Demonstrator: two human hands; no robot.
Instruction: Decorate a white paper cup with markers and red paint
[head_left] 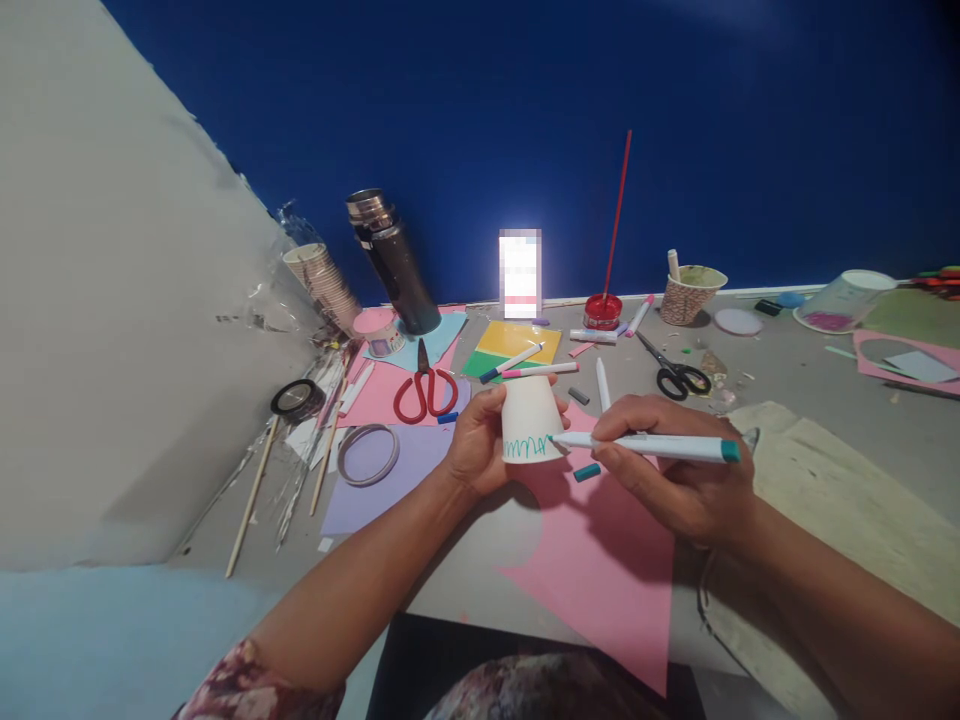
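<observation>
My left hand (480, 440) grips a white paper cup (531, 415) turned upside down, its wide rim toward me. A wavy teal line runs around the cup near that rim. Between the thumb and fingers of my right hand (675, 470) is a white felt-tip marker (645, 445) with a teal end, its tip touching the cup at the line's right end. A loose teal cap (587, 472) rests just below the marker, by the pink paper (600, 570) under my hands.
Red-handled scissors (425, 390), a tape roll (368, 456) and a dark flask (397, 265) stand or lie left. Black scissors (679, 378), a patterned cup (691, 296) and a beige cloth (832, 520) are right. A red stick (619, 215) rises from a round base before the blue wall.
</observation>
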